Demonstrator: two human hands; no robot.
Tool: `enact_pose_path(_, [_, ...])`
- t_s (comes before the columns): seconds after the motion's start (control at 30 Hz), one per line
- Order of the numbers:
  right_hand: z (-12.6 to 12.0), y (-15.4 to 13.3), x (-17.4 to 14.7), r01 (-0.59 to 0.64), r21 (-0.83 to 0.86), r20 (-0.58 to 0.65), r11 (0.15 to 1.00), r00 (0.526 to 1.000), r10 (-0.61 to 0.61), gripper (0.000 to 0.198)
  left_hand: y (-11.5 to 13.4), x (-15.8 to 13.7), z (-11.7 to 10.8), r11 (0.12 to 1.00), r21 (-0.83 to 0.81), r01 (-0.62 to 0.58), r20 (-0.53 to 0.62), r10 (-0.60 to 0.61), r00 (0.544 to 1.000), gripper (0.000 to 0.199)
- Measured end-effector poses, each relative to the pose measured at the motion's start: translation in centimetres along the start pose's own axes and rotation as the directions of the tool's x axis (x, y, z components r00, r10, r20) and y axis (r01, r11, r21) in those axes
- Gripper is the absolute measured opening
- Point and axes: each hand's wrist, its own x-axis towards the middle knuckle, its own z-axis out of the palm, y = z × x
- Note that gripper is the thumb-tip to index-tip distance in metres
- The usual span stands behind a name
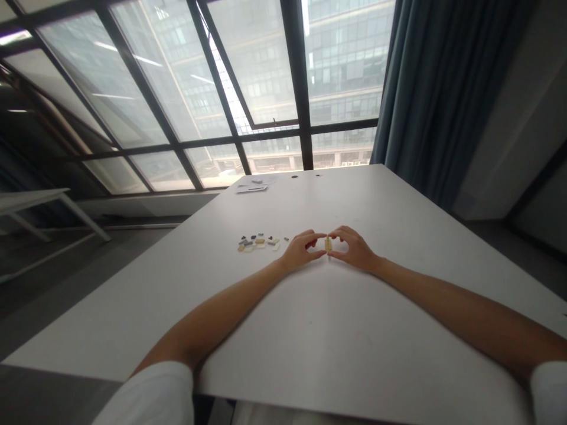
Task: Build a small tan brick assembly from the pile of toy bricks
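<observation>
At the middle of a broad white table [354,330] set before a tall dark-framed window [248,88], a person's 2 bare hands meet over a small tan studded building-brick piece [328,243]. The left hand [300,250] pinches the piece's left side between thumb and forefinger, and the right hand [354,248] pinches its right side in the same way, so that both sets of fingers are closed on it. The piece stands upright between the fingertips, just above the tabletop, and whether it touches the surface cannot be told. Both forearms lie stretched across the table, with white short sleeves [146,395] showing at the near edge. Just left of the left hand lies a loose scatter of small tan, grey and dark building bricks [259,241]. Near the far edge rest a few flat grey paper sheets [252,187]. Dark blue curtains [438,100] hang at the right of the window.
</observation>
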Motion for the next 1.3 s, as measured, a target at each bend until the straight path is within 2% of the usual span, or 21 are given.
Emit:
enact_pose_path(0.13, [0.0, 0.05, -0.05, 0.0, 0.016, 0.004, 1.0, 1.0, 0.0, 0.035, -0.1, -0.07, 0.0, 1.0, -0.001, -0.029, 0.007, 0.029, 1.0, 0.052])
enact_pose_path(0.47, [0.09, 0.29, -0.16, -0.008, 0.026, 0.01, 1.0, 1.0, 0.008, 0.035, 0.23, -0.16, 0.04, 1.0, 0.017, 0.007, 0.013, -0.007, 1.0, 0.053])
enact_pose_path(1.07, [-0.02, 0.03, -0.22, 0.006, 0.03, 0.002, 1.0, 1.0, -0.006, 0.032, 0.35, -0.31, 0.16, 0.998, 0.013, -0.069, -0.011, 0.069, 0.998, 0.048])
enact_pose_path(1.3, [-0.14, -0.22, -0.13, 0.003, 0.034, 0.001, 0.999, 1.0, -0.003, 0.032, 0.35, -0.24, 0.19, 1.0, 0.017, -0.024, 0.002, 0.024, 1.0, 0.049])
